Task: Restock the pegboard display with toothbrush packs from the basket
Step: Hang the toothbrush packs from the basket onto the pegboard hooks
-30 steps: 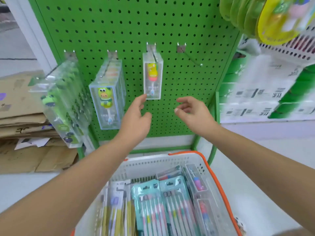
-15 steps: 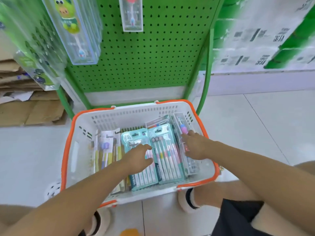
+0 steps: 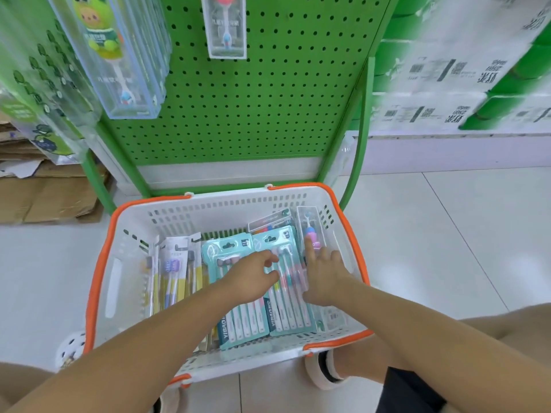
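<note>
A white basket with an orange rim [image 3: 119, 263] stands on the floor below the green pegboard [image 3: 268, 99]. It holds teal multi-brush packs [image 3: 238, 320], yellow and purple packs [image 3: 173, 272] at the left, and a clear kids' toothbrush box [image 3: 311, 231] at the right. My left hand [image 3: 253, 275] lies over the teal packs with fingers loosely curled. My right hand [image 3: 323, 275] rests on the clear box, index finger stretched along it. On the board hang a clear box with a pink brush [image 3: 226, 28] and green character boxes [image 3: 119, 55].
Flattened cardboard [image 3: 44, 192] lies on the floor at the left. Green and white cartons [image 3: 462, 64] are stacked at the right behind the rack's green tube frame [image 3: 362, 135]. My knees and a shoe [image 3: 325, 371] sit just behind the basket on pale floor tiles.
My view dropped from the pegboard to the basket. Both hands came down from the board into the basket, and have since shifted a little further over the teal packs and the clear box.
</note>
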